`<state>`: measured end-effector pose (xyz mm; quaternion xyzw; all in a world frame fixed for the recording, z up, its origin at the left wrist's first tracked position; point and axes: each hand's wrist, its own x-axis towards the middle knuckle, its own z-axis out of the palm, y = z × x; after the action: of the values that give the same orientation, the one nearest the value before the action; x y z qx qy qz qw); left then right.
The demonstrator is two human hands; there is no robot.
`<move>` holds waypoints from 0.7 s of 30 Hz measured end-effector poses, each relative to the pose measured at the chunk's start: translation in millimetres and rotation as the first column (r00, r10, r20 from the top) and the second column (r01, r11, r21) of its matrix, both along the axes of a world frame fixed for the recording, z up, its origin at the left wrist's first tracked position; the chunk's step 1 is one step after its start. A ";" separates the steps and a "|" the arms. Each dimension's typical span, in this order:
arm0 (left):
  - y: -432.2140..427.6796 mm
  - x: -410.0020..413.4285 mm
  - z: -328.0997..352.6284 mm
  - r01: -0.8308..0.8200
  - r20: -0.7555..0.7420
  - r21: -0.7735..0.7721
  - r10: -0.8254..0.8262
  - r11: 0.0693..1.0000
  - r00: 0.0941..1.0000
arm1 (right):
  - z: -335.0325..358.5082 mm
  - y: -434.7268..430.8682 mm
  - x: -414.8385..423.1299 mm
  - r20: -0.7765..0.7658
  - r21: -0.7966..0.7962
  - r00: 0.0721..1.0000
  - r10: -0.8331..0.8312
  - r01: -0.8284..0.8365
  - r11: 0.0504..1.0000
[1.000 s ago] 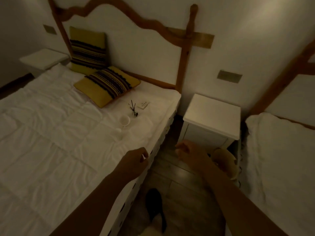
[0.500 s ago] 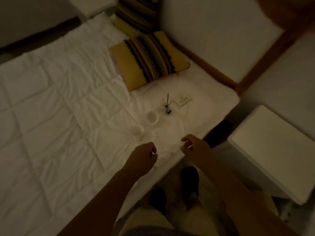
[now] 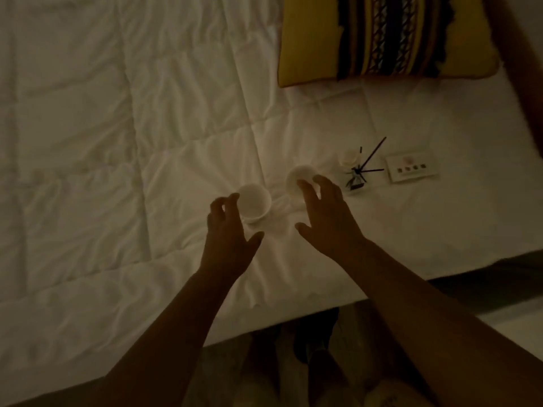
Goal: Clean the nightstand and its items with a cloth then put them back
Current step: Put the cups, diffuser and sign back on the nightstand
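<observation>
Nightstand items lie out on the white bed (image 3: 123,136), near its edge: two white cups, a small reed diffuser (image 3: 356,175) with dark sticks, and a white card (image 3: 412,170) just beside it. The nightstand itself is not in view, nor is any cloth.

The left hand (image 3: 229,235) reaches for the left cup (image 3: 255,202). Its fingers are spread and lightly bent at the cup's near rim, with the thumb held wide, and it has hold of nothing yet. The right hand (image 3: 326,218) reaches over the right cup (image 3: 298,178), which stands close to the first cup but apart from it. Its fingertips are at the rim, perhaps touching, and the thumb is wide apart, so it too is spread and has nothing in its grasp. A yellow striped pillow (image 3: 308,45) lies farther up the bed.

As I judge it, the clearing-off is done and the putting back is not, since all four things sit on the bed. Whether they or the nightstand have been wiped, I cannot tell. With no cloth in either hand, lifting the two cups to return them looks like the step now in hand.
</observation>
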<state>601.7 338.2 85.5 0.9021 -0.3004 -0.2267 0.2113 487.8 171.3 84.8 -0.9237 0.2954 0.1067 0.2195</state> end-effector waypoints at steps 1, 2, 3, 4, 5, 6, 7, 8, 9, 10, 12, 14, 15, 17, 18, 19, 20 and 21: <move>-7.8 4.3 -7.7 -0.003 0.015 -0.002 0.003 1.000 1.000 | -9.3 -2.5 5.3 -0.031 -0.043 0.999 0.033 -0.034 0.998; -17.2 10.3 -19.6 -0.012 0.013 0.002 0.012 1.000 1.000 | -23.2 -6.4 12.7 -0.057 -0.073 0.997 0.058 -0.062 0.995; -25.3 13.7 -28.9 -0.017 0.005 0.008 0.017 1.000 1.000 | -33.0 -9.6 17.9 -0.075 -0.099 0.995 0.069 -0.076 0.992; -32.9 16.3 -40.5 -0.015 -0.002 0.015 0.015 1.000 1.000 | -43.5 -12.9 23.0 -0.080 -0.126 0.994 0.070 -0.079 0.989; -37.8 16.4 -48.4 -0.012 -0.009 0.029 0.012 1.000 1.000 | -50.1 -15.6 26.8 -0.077 -0.159 0.995 0.063 -0.074 0.985; -40.8 15.8 -55.5 -0.006 -0.009 0.043 0.006 0.999 1.000 | -55.1 -18.4 30.6 -0.050 -0.191 0.998 0.043 -0.052 0.980; -42.3 16.6 -62.5 0.000 0.003 0.059 0.000 0.998 1.000 | -59.6 -22.1 35.6 -0.008 -0.210 1.000 0.012 -0.013 0.978; -42.3 16.5 -67.5 0.003 0.025 0.072 -0.004 0.997 1.000 | -61.5 -25.3 38.9 0.042 -0.208 0.999 -0.029 0.037 0.977; -42.3 18.2 -72.1 0.002 0.052 0.075 -0.006 0.997 0.999 | -63.5 -28.7 42.7 0.081 -0.188 0.994 -0.067 0.081 0.979; -39.9 19.3 -74.1 -0.008 0.063 0.075 0.003 0.997 0.998 | -63.9 -29.8 44.8 0.101 -0.161 0.990 -0.094 0.109 0.981; -38.3 26.0 -76.4 -0.040 0.046 0.067 0.037 0.997 0.998 | -62.8 -32.1 47.8 0.107 -0.125 0.984 -0.140 0.153 0.980; -37.1 32.3 -74.2 -0.051 0.013 0.069 0.050 0.996 0.999 | -58.2 -31.7 48.0 0.087 -0.109 0.981 -0.172 0.181 0.977; -35.7 34.6 -71.8 -0.041 -0.002 0.075 0.041 0.996 0.999 | -55.1 -30.3 46.8 0.074 -0.093 0.979 -0.189 0.196 0.976; -35.8 35.6 -62.9 0.000 -0.029 0.078 0.002 0.997 1.000 | -46.0 -27.1 37.3 0.058 -0.044 0.976 -0.211 0.214 0.976; -37.1 34.3 -57.3 0.029 -0.039 0.071 -0.027 0.997 0.999 | -41.8 -25.8 29.5 0.057 -0.012 0.975 -0.215 0.216 0.976; -40.1 31.5 -51.4 0.068 -0.045 0.062 -0.065 0.996 0.997 | -36.6 -24.4 18.8 0.059 0.018 0.972 -0.228 0.227 0.974; -43.5 27.1 -45.7 0.105 -0.049 0.053 -0.102 0.993 0.994 | -32.6 -22.5 7.2 0.051 0.050 0.969 -0.241 0.239 0.970; -46.2 20.7 -39.9 0.143 -0.060 0.049 -0.140 0.988 0.988 | -30.0 -18.6 -6.6 0.036 0.078 0.965 -0.261 0.258 0.963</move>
<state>622.4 292.0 45.5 0.8770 -0.3516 -0.2743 0.1790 481.2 152.7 54.8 -0.8707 0.4047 0.0665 0.2716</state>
